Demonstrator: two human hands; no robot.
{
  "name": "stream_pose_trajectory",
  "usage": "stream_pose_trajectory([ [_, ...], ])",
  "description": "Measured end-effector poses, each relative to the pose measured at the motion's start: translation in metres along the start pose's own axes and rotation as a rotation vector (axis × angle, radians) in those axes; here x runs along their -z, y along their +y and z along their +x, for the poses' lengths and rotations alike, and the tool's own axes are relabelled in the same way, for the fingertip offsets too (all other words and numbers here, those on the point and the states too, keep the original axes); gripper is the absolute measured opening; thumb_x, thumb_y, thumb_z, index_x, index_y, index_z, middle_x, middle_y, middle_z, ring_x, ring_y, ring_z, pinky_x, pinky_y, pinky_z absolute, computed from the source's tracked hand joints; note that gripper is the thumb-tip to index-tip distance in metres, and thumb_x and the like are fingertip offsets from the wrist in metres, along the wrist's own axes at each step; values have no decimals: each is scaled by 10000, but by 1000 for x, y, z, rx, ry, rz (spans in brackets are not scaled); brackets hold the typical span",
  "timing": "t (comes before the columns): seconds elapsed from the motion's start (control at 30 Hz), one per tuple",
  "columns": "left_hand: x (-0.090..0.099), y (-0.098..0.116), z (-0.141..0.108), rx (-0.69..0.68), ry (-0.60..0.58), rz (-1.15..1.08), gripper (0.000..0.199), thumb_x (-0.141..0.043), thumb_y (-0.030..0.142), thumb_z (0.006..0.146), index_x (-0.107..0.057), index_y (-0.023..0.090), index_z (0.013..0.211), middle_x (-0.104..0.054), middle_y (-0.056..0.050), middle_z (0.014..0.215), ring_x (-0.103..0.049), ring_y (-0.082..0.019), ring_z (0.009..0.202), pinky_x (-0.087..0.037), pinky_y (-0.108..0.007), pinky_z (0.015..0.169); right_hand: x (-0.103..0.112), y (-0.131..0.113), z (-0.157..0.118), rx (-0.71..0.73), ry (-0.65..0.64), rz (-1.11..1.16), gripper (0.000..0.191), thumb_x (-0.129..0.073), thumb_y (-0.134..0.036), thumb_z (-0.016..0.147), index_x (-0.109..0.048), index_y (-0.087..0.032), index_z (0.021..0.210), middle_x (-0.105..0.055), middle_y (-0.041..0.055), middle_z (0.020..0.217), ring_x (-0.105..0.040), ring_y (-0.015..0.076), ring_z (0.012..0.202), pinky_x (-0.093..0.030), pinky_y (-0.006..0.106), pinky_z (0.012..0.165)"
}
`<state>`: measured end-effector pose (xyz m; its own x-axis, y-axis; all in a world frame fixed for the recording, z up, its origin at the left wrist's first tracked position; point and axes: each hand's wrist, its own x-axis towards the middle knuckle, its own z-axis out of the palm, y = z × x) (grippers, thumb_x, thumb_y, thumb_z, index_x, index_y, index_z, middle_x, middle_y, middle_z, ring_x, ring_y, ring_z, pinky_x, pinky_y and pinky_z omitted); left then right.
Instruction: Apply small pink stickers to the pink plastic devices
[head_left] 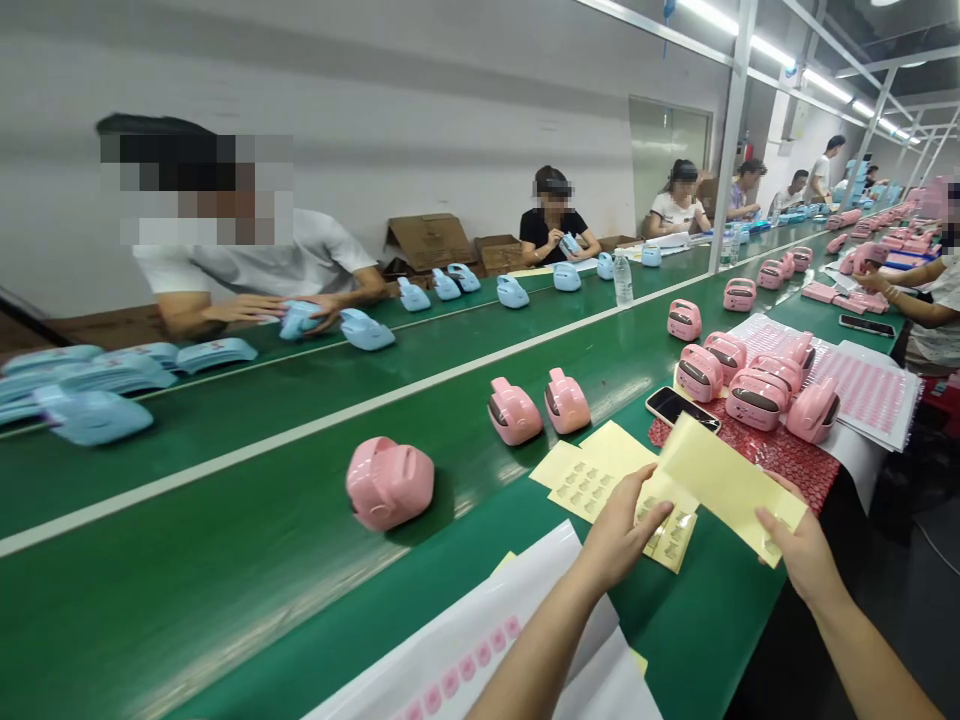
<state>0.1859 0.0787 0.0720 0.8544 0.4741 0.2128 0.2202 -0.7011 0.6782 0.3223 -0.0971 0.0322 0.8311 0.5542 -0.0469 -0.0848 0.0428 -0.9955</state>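
Observation:
Both of my hands are over the near right edge of the green bench, closed on pale yellow sticker sheets. My right hand (806, 550) pinches the right end of a yellow sheet (731, 480), which is tilted and shows no print on its upper face. My left hand (622, 530) grips yellow paper at the other side, thumb on top; whether it is one sheet or two I cannot tell. Below and left lie more yellow sticker sheets (581, 480) with small grey printed shapes. A phone (681, 408) is just beyond them.
Several pink plastic housings (757, 395) stand on red bubble wrap (821, 465), others on the green belt (285, 480). White sheets with pink stickers (480, 650) lie at the front. Co-workers sit across the belt with blue housings (367, 328); a water bottle (623, 278) stands mid-belt.

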Motion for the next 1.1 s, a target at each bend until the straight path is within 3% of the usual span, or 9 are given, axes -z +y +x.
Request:
stream_pose_trajectory([
  [0.07, -14, -13, 15, -40, -42, 88, 318, -463, 393, 831, -618, 153, 968, -662, -155, 1010, -587, -295, 978, -445, -444, 855, 22, 11, 2, -17, 63, -87, 716, -630, -474, 704, -381, -180, 1308, -668, 51, 779, -538, 131, 384, -391, 217, 288],
  [0.17, -33, -24, 37, -122, -87, 199, 238, -521, 384, 782, -594, 197, 655, -641, -106, 741, -587, -300, 813, -444, -464, 773, 51, 32, 1, -46, 127, -271, 665, -599, -432, 694, -405, -191, 1282, -672, 40, 802, -530, 122, 377, -377, 213, 294],
  [0.27, -48, -30, 48, -188, -86, 266, 277, -518, 385, 769, -500, 221, 546, -578, -74, 621, -560, -276, 692, -448, -446, 684, 66, 47, -2, -62, 218, -420, 630, -554, -398, 705, -410, -206, 1288, -677, 31, 830, -545, 132, 397, -415, 237, 333],
  [0.4, -56, -35, 48, -275, -33, 270, 337, -453, 438, 787, -412, 243, 515, -546, -57, 601, -529, -250, 647, -439, -409, 635, 72, 48, -3, -18, 267, -443, 642, -568, -353, 700, -411, -209, 1306, -681, 25, 827, -630, 176, 559, -501, 270, 480],
  [0.5, -52, -39, 44, -321, 34, 222, 344, -417, 441, 796, -361, 253, 512, -494, -11, 525, -490, -203, 542, -414, -340, 549, 63, 42, -2, -9, 268, -429, 598, -542, -355, 729, -420, -216, 1297, -653, -9, 710, -590, 150, 482, -482, 248, 433],
  [0.63, -35, -41, 39, -342, 197, 113, 356, -338, 428, 828, -327, 262, 513, -415, 26, 441, -420, -171, 428, -346, -299, 441, 36, 36, 1, -29, 187, -362, 566, -459, -357, 768, -381, -200, 1306, -510, -89, 520, -484, 107, 313, -420, 216, 324],
  [0.9, 7, -29, 42, -276, 498, -177, 420, -303, 533, 853, -421, 254, 562, -431, 34, 480, -433, -156, 425, -353, -289, 415, -14, 32, 4, -281, -39, -141, 657, -447, -269, 745, -220, -153, 1351, -652, 23, 788, -549, 78, 323, -381, 160, 290],
  [1.0, 9, -22, 48, -208, 557, -250, 462, -280, 576, 844, -427, 251, 550, -404, 37, 475, -409, -151, 411, -335, -289, 397, -29, 34, -4, -340, -158, -146, 707, -470, -240, 756, -152, -147, 1381, -625, -35, 611, -556, 102, 324, -388, 157, 294],
  [1.1, 6, -19, 51, -176, 531, -292, 494, -309, 634, 802, -430, 250, 514, -391, 35, 459, -385, -147, 403, -331, -294, 400, -35, 33, -12, -245, -112, -155, 687, -458, -272, 779, -157, -138, 1382, -545, -88, 465, -534, 115, 313, -379, 159, 287],
])
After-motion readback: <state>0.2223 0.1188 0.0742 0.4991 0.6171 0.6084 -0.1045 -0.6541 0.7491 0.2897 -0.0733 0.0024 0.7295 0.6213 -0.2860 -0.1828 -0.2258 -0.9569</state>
